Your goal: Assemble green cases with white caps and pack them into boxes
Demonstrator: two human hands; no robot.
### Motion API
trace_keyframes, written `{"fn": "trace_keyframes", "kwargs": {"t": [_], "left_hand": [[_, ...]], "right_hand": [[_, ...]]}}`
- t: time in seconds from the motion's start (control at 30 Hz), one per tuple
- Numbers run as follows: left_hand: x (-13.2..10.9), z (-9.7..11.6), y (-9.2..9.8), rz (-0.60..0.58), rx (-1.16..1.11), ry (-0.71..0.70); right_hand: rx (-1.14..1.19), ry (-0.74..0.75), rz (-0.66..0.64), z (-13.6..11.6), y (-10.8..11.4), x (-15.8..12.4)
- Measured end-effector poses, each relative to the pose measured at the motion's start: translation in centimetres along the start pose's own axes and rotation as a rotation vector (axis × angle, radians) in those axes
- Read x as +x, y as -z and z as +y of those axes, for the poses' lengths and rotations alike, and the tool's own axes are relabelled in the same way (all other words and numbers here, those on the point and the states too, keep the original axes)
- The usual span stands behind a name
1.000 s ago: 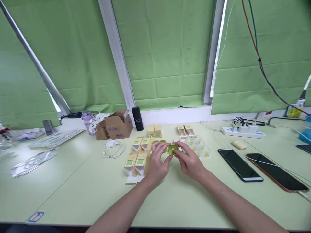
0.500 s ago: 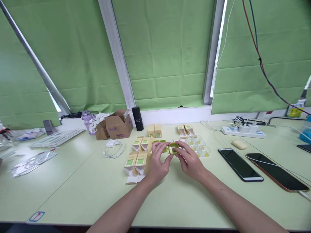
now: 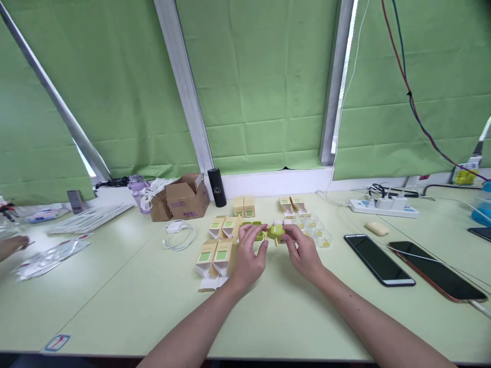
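My right hand (image 3: 305, 253) pinches a small green case (image 3: 275, 232) and holds it just above the table, tilted. My left hand (image 3: 249, 255) is beside it, fingers curled in a pinch at the case's left edge, seemingly on a small yellowish piece hanging from it. Another green case (image 3: 256, 227) lies behind my left fingers. Several tan cartons with green labels (image 3: 217, 253) lie to the left of my hands. Clear plastic trays with yellow bits (image 3: 316, 230) sit just right of the green case.
Two phones (image 3: 378, 259) (image 3: 435, 271) lie at the right, a power strip (image 3: 383, 207) behind them. A brown cardboard box (image 3: 186, 197), a black cylinder (image 3: 217, 187) and a white cable (image 3: 178, 236) stand at the back left. Another person's hand (image 3: 11, 245) shows at the far left edge.
The green case has been lifted and turned between my fingers. Another person's hand has come into view at the far left.
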State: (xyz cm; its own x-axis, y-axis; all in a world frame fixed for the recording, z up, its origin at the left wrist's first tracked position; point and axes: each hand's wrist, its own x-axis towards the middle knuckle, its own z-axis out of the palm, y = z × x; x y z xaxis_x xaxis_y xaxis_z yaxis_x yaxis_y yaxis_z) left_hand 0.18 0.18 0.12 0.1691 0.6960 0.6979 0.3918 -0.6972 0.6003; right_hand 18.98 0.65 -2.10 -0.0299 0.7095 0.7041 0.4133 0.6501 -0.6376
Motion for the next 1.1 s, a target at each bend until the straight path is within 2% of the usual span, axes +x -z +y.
{"fn": "trace_keyframes", "kwargs": {"t": [0.17,0.37,0.53,0.73,0.83,0.93,1.1], "left_hand": [[-0.2,-0.2,-0.3,-0.022,0.030,0.002],[-0.5,-0.3,-0.4,-0.065,0.141,-0.093],[-0.7,-0.4,-0.7,-0.090,0.225,-0.197],[-0.6,-0.7,-0.7,-0.078,0.259,-0.219],[-0.5,-0.7,-0.7,-0.058,0.228,-0.174],[-0.3,-0.4,-0.5,-0.031,0.152,-0.072],[0.5,-0.1,-0.2,0.018,-0.035,0.153]], "right_hand": [[0.094,-0.110,0.014,-0.5,0.0,0.3],[0.152,-0.185,-0.012,-0.4,-0.1,0.4],[0.192,-0.211,-0.048,-0.1,-0.3,0.1],[0.158,-0.196,-0.093,-0.2,-0.2,0.1],[0.105,-0.154,-0.057,-0.4,0.3,0.4],[0.001,-0.130,0.033,-0.3,1.0,0.7],[-0.340,-0.054,0.156,0.5,2.1,1.3]]}}
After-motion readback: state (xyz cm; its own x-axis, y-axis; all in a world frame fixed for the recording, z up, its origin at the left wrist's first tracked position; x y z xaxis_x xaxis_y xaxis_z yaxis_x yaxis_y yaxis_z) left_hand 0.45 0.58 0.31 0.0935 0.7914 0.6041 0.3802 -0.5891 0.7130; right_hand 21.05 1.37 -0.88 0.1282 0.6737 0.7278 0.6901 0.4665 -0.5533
